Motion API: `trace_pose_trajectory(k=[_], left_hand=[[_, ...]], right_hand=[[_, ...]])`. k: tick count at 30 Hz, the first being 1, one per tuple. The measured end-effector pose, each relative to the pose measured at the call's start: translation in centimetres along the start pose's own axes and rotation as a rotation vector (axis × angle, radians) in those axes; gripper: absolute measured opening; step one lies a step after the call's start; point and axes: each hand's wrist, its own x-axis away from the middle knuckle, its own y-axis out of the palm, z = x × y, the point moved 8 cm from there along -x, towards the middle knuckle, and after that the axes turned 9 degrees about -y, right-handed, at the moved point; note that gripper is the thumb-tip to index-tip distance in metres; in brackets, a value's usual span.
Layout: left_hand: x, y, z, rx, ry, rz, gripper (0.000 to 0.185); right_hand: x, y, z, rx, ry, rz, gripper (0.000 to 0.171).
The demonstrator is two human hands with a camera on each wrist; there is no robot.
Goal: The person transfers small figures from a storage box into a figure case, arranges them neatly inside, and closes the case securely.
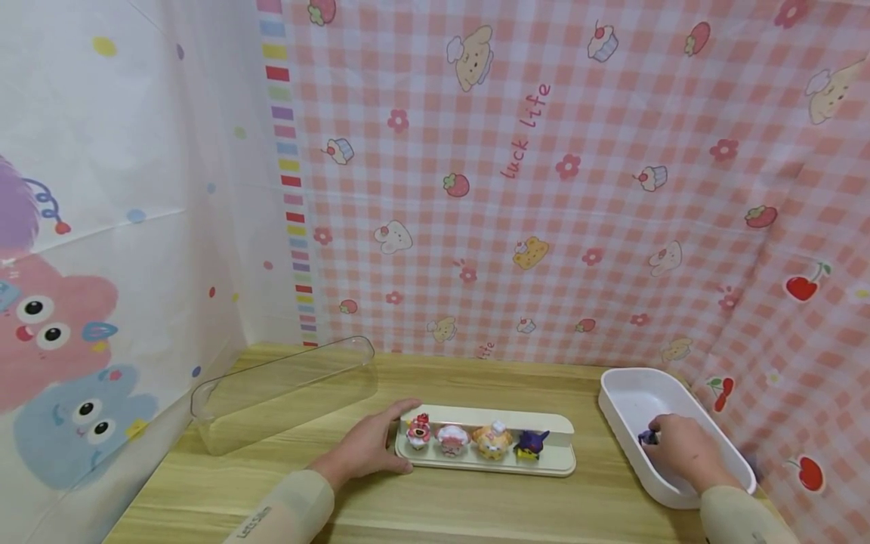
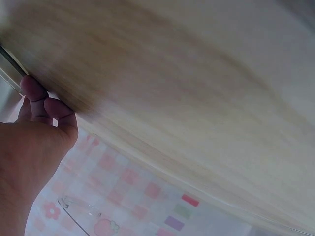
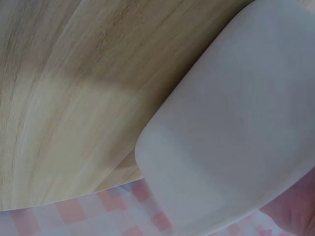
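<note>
Nearest us from the head view, our left hand (image 1: 367, 452) rests relaxed on the wooden table (image 1: 476, 506) against the cream tray (image 1: 557, 462) of four figures; our right hand (image 1: 683, 452) pinches a purple figure (image 1: 647, 437) in the white bin (image 1: 628, 393). Pink gingham cloth (image 1: 578, 189) backs the table. Left wrist: fingers (image 2: 54, 109) on blurred wood. Right wrist: mostly bin wall (image 3: 236, 137); the grip possibly hidden.

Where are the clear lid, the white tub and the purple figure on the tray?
clear lid (image 1: 285, 393), head view, its long side wall
white tub (image 1: 628, 389), head view, bare inner floor near the far rim
purple figure (image 1: 530, 444), head view, its body
</note>
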Motion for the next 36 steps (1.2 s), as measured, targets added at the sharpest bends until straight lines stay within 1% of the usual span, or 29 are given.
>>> trace_pose_trajectory(k=[4, 6, 8, 11, 14, 18, 22, 26, 31, 34, 36], left_hand=[[0.1, 0.0, 0.1, 0.001, -0.001, 0.003, 0.108], [0.0, 0.0, 0.1, 0.0, 0.0, 0.003, 0.109], [0.0, 0.0, 0.0, 0.0, 0.0, 0.002, 0.109], [0.0, 0.1, 0.0, -0.002, -0.001, 0.003, 0.109], [-0.1, 0.1, -0.1, -0.004, -0.002, 0.004, 0.11], [-0.1, 0.1, -0.2, -0.009, -0.001, 0.006, 0.11], [-0.1, 0.1, -0.1, -0.011, -0.003, 0.006, 0.109], [0.0, 0.1, -0.1, -0.006, -0.005, 0.003, 0.109], [0.0, 0.0, -0.2, -0.002, -0.006, 0.003, 0.109], [0.0, 0.0, -0.1, -0.004, -0.008, 0.002, 0.109], [0.0, 0.0, -0.1, -0.004, -0.008, 0.0, 0.109]], right_hand=[[0.0, 0.1, 0.0, 0.011, -0.009, 0.003, 0.047], [0.1, -0.1, -0.1, 0.021, -0.022, 0.027, 0.046], [0.2, -0.6, -0.2, 0.032, -0.049, 0.07, 0.044], [0.5, -1.9, -0.6, 0.053, -0.085, 0.149, 0.045], [0.7, -3.4, -1.0, 0.058, -0.1, 0.196, 0.048], [0.9, -5.1, -2.0, 0.04, -0.092, 0.233, 0.055], [1.5, -6.1, -3.9, 0.045, -0.13, 0.295, 0.055], [2.2, -6.5, -6.3, 0.038, -0.218, 0.372, 0.051], [3.1, -6.0, -9.4, 0.003, -0.352, 0.466, 0.041], [3.5, -5.3, -11.1, 0.007, -0.411, 0.488, 0.038], [3.7, -4.6, -12.1, 0.017, -0.432, 0.482, 0.038]])
